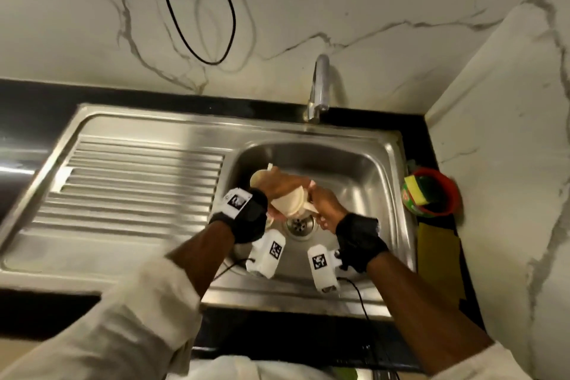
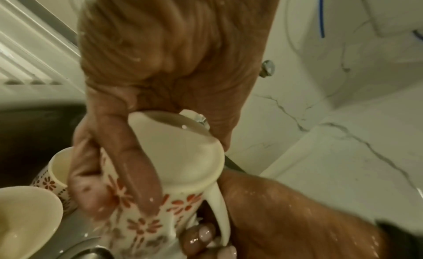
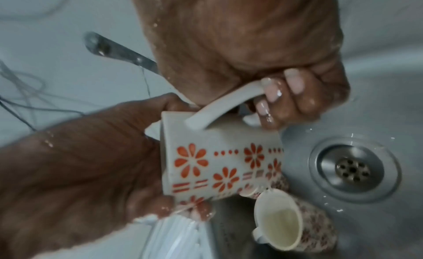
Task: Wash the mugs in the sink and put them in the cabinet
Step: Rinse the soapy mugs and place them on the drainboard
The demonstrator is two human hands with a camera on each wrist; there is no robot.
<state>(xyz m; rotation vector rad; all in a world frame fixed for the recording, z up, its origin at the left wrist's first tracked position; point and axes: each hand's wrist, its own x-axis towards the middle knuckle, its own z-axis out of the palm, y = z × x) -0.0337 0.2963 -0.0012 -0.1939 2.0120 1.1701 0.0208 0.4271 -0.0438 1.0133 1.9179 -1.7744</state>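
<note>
A cream mug with red flower prints (image 1: 291, 203) is tilted over the sink basin (image 1: 354, 170), just above the drain (image 1: 299, 224). My left hand (image 1: 277, 190) grips the mug's body (image 2: 183, 154) from the base end. My right hand (image 1: 325, 205) has its fingers (image 3: 286, 96) curled round the handle (image 3: 219, 107). Both hands are wet, and water runs off the mug (image 3: 219, 163). A second flowered mug (image 3: 286, 230) lies on its side on the basin floor beside the drain (image 3: 352, 169). Another cream mug (image 1: 257, 179) stands behind my left hand.
The tap (image 1: 319, 86) stands behind the basin, and a thin stream falls from its spout (image 3: 119, 49). The ribbed drainboard (image 1: 132, 188) lies to the left. A red bowl with a sponge (image 1: 431, 191) and a yellow cloth (image 1: 438, 256) sit at the right. A black cable (image 1: 200, 9) hangs on the wall.
</note>
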